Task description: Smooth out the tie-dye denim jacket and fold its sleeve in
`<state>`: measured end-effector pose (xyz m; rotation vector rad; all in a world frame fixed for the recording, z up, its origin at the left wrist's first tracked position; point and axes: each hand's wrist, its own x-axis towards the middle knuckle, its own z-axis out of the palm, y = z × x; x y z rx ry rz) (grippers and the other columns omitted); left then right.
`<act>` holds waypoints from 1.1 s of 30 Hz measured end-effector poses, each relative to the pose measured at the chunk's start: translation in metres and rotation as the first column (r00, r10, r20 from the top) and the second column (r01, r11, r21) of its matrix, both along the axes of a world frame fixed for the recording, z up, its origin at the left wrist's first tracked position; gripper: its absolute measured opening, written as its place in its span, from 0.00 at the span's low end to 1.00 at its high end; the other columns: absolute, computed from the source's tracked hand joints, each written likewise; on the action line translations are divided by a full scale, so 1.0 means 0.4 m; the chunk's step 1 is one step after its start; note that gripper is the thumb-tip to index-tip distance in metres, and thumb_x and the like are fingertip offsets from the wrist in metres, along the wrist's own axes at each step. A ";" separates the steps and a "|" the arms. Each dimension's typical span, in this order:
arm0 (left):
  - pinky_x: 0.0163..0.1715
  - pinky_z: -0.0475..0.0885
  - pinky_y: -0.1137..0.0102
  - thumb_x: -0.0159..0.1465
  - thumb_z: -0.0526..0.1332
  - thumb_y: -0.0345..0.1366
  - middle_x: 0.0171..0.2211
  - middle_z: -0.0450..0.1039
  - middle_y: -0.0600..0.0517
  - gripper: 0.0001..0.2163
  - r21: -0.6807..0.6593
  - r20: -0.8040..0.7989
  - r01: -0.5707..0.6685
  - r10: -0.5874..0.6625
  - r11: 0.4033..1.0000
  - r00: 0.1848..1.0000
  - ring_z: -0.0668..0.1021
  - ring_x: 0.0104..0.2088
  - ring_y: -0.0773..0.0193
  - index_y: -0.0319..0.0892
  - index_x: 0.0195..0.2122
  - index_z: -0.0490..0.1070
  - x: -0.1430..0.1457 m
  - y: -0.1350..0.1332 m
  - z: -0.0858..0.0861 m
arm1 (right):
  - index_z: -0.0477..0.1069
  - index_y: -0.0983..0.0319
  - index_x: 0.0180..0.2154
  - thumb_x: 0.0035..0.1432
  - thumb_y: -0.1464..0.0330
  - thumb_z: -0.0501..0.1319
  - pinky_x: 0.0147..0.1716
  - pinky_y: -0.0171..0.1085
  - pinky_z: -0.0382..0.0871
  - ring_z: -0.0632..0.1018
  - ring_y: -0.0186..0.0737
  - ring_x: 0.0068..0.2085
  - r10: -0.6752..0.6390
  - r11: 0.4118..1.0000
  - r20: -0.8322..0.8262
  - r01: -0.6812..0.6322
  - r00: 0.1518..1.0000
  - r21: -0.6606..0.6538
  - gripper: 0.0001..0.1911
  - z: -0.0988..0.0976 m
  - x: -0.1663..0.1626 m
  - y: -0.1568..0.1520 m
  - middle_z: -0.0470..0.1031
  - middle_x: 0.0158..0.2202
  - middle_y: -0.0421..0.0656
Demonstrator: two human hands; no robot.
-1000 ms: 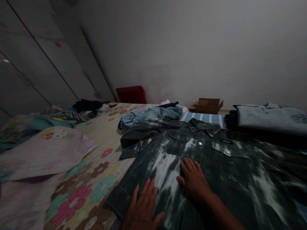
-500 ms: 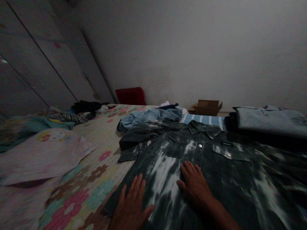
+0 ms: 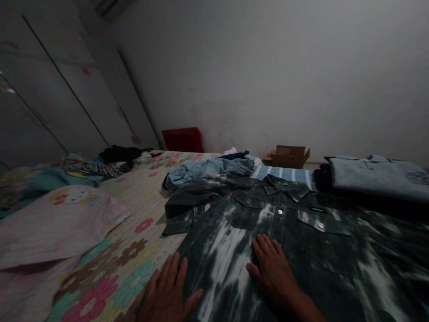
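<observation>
A dark grey-green denim jacket (image 3: pixel 231 250) with white bleached streaks lies spread front side up on the bed, collar away from me. My right hand (image 3: pixel 273 264) rests flat on its front, below the chest pockets and beside the button strip, fingers stretched out. At the jacket's left edge is my left hand (image 3: pixel 170 290), open, thumb over the cloth and fingers spread near the edge. Neither hand grips anything. The jacket's left-side sleeve (image 3: pixel 187 201) is bent beside the body; its lower hem runs out of view.
A flowered bedspread (image 3: pixel 134 250) covers the bed. Pink clothing (image 3: pixel 67 228) and a heap of clothes (image 3: pixel 90 167) lie left. Light blue jeans (image 3: pixel 211 167) lie beyond the jacket, folded grey clothing (image 3: pixel 375 172) at right. A cardboard box (image 3: pixel 290 156) and red object (image 3: pixel 182 139) stand by the wall.
My left hand has slid left and slightly toward me, to the jacket's edge. The right hand stays almost in place on the front. The camera view has tilted up a little.
</observation>
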<state>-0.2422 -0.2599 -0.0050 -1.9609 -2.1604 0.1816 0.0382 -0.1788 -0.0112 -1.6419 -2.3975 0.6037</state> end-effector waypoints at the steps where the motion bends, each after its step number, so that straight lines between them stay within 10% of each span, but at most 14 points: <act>1: 0.62 0.49 0.47 0.61 0.49 0.58 0.66 0.48 0.40 0.36 -0.019 0.006 -0.019 0.019 1.000 1.000 0.54 0.66 0.46 0.37 0.63 0.59 0.000 0.000 0.006 | 0.54 0.65 0.65 0.63 0.56 0.48 0.65 0.51 0.35 0.47 0.49 0.68 -0.003 1.000 0.000 0.003 1.000 0.002 0.33 0.000 -0.001 0.001 0.46 0.68 0.49; 16: 0.58 0.58 0.45 0.60 0.50 0.57 0.63 0.58 0.39 0.33 0.161 -0.047 0.094 -0.087 0.983 0.995 0.62 0.62 0.43 0.38 0.58 0.67 -0.035 0.012 -0.026 | 0.55 0.62 0.64 0.62 0.53 0.49 0.65 0.51 0.35 0.47 0.49 0.68 -0.004 1.000 -0.084 0.005 0.996 0.011 0.34 -0.026 -0.002 0.014 0.47 0.68 0.47; 24: 0.52 0.70 0.63 0.62 0.57 0.41 0.61 0.63 0.48 0.21 0.306 -0.224 0.639 -0.599 0.706 0.768 0.68 0.59 0.55 0.47 0.57 0.65 0.160 0.067 -0.079 | 0.54 0.63 0.64 0.63 0.53 0.49 0.65 0.51 0.35 0.47 0.48 0.68 -0.006 1.000 -0.075 0.006 0.997 0.003 0.34 -0.036 -0.001 0.015 0.46 0.68 0.48; 33: 0.55 0.69 0.57 0.65 0.55 0.44 0.63 0.59 0.43 0.26 0.107 -0.022 0.563 -0.564 0.819 0.825 0.67 0.60 0.51 0.42 0.63 0.58 0.224 0.116 -0.139 | 0.56 0.63 0.64 0.64 0.55 0.49 0.65 0.52 0.38 0.48 0.49 0.68 0.016 1.000 -0.090 -0.013 0.996 0.027 0.32 -0.039 0.000 0.020 0.46 0.68 0.48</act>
